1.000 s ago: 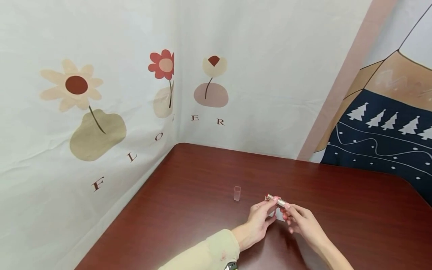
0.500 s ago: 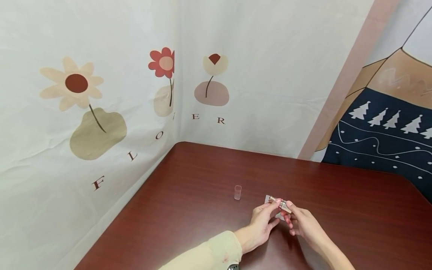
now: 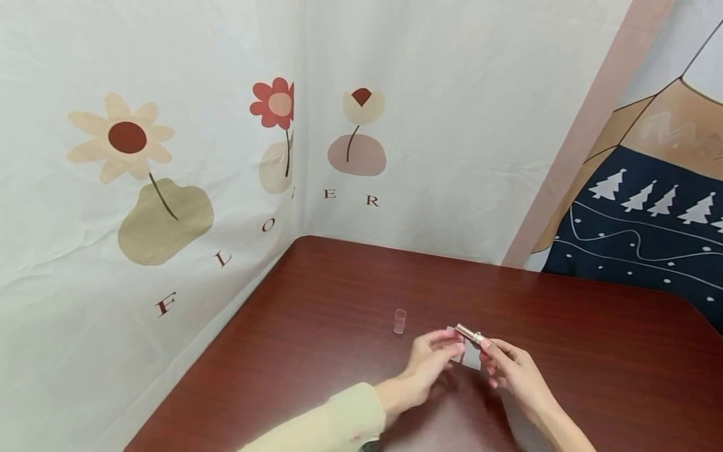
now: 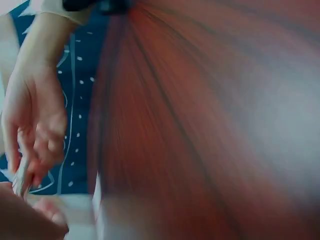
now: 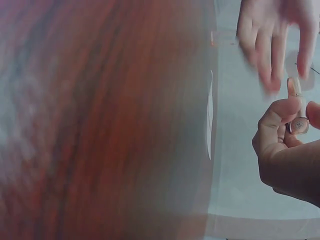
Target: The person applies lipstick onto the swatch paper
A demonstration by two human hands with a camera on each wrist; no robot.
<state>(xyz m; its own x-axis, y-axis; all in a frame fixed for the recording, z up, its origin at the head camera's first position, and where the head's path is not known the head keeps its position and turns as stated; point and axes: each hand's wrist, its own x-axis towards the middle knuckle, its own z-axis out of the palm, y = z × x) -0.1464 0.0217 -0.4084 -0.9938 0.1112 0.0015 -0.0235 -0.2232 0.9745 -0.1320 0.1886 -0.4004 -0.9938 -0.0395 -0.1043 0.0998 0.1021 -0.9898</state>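
From the head view, a dark red desk [image 3: 350, 295] fills the corner between a white flower-print cloth [image 3: 169, 157] and, toward 2 o'clock, a navy hanging with white trees [image 3: 638, 213]. A small clear cap [image 3: 400, 321] stands upright on the desk at about 10 o'clock from the hands, apart from them. The right hand [image 3: 511, 371] pinches a small metallic lipstick tube [image 3: 470, 334] by its lower end, the tube tilted toward 10 o'clock. The left hand [image 3: 432, 359] sits just beside it, fingers loosely curved and apart, touching nothing that I can tell. A pale flat piece [image 3: 471, 358] lies between the hands.

The left wrist view is blurred; the right hand [image 4: 35, 125] shows at 9 o'clock with the lipstick tube [image 4: 20, 180] below its fingers.

In the right wrist view, the right hand [image 5: 287, 150] clamps the lipstick tube [image 5: 297, 107], and the left hand [image 5: 275, 40] hangs spread at 12 o'clock.

The pinch is narrow and low on the tube; I judge it could slip and roll across the desk, or a sweeping left hand could topple the cap.
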